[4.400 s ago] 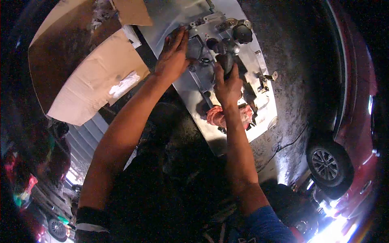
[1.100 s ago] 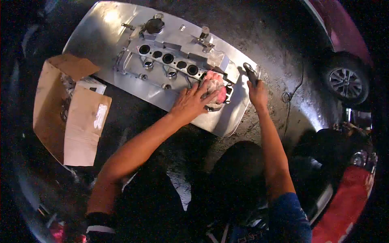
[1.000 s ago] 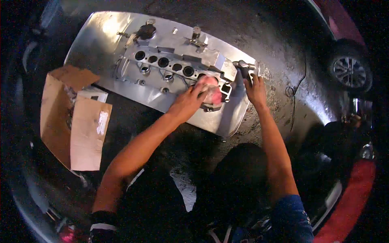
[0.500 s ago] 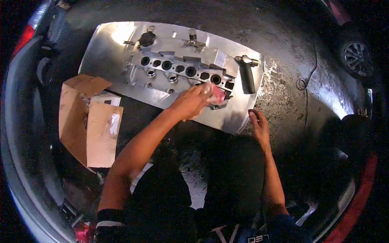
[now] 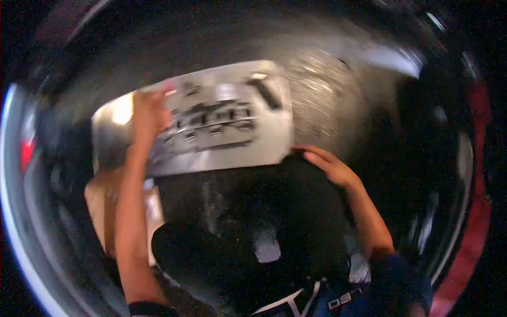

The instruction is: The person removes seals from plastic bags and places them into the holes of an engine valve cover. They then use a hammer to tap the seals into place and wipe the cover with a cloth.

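My left hand (image 5: pixel 150 115) is closed on a small pink-red cloth or pad (image 5: pixel 168 87), whose exact kind is smeared by motion. It is over the left end of a silvery metal engine part (image 5: pixel 214 117) with a row of dark ports, hiding that end. The part lies on a pale metal panel (image 5: pixel 274 142). Beyond the panel's lower right corner, my right hand (image 5: pixel 331 166) has its fingers stretched out over the dark knee, with nothing visible in them. A hammer (image 5: pixel 266 94) with a dark handle lies at the panel's upper right.
An open cardboard box (image 5: pixel 100 203) stands at the lower left, partly behind my left forearm. Dark, rough ground (image 5: pixel 322 100) surrounds the panel. Curved vehicle bodywork runs along the left side, with a red strip (image 5: pixel 478 174) at the right edge.
My left hand has moved from the engine part's right end to its left end with the pink-red cloth or pad. The camera view has turned, and the right hand stays near the panel's corner.
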`<state>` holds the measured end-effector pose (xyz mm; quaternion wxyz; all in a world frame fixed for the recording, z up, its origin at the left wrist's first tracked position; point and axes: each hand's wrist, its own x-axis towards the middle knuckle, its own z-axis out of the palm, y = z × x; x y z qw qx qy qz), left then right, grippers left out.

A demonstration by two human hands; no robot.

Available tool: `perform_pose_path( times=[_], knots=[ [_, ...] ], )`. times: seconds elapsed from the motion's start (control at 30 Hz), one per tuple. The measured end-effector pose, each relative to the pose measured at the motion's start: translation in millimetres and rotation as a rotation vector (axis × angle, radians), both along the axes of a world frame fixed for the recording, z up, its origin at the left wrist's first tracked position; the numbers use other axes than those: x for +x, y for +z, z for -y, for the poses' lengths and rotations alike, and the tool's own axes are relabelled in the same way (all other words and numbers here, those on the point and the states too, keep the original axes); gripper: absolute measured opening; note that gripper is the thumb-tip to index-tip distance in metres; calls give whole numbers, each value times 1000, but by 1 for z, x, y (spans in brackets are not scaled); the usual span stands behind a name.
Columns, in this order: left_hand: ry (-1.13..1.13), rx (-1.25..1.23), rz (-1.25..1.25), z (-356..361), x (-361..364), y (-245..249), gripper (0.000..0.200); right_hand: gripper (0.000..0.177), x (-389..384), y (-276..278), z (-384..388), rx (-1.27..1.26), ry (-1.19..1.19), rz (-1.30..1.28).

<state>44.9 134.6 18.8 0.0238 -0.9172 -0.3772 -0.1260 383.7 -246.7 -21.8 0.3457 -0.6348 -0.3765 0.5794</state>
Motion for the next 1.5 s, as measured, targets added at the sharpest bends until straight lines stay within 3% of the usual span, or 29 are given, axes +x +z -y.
perform_pose_path(
  times=[0.03,0.1,0.13,0.17,0.27,0.43,0.5,0.57,0.8,0.93,1.07,1.1,1.13,1.27,1.3,1.33,1.4,1.5],
  knots=[
    [-147,114,-41,-18,21,-13,64,58,-5,26,-3,-1,-31,-131],
    [-433,20,-102,-34,53,-41,59,56,-13,37,8,71,-68,49],
    [-546,139,-340,-33,74,-45,61,56,-15,35,21,133,-134,66],
    [-824,268,-172,-72,68,-104,60,56,-16,38,34,101,-194,109],
    [-946,253,-110,-101,70,-189,58,50,-31,63,88,250,-471,227],
    [-613,161,-687,-92,72,-165,53,39,-90,131,169,305,-845,330],
    [-850,-2,-550,-113,68,-171,56,38,-120,145,204,352,-994,333],
    [-943,-200,-510,-89,84,-166,55,36,-151,160,229,399,-1091,379],
    [-956,-491,-655,50,174,-178,52,43,-273,201,302,461,-1410,477],
    [-947,-568,-725,96,209,-173,50,46,-340,228,330,237,-1592,707],
    [-879,-628,-786,105,229,-154,48,42,-361,198,360,-234,-1848,758],
    [-854,-645,-795,102,232,-148,48,37,-367,176,374,-329,-1877,877],
    [-825,-660,-806,97,236,-140,48,35,-371,171,386,-349,-2038,760],
    [-652,-729,-847,38,243,-91,46,32,-389,119,462,-137,-2533,839],
    [-606,-757,-844,23,244,-77,46,32,-394,99,488,-189,-2500,911],
    [-569,-798,-847,9,245,-62,46,30,-393,87,505,-145,-2578,757],
    [-503,-915,-807,6,248,-38,45,29,-402,31,561,-337,-2484,677],
    [-443,-1141,-646,54,268,-12,47,31,-396,-32,626,-612,-2331,668]
  ],
)
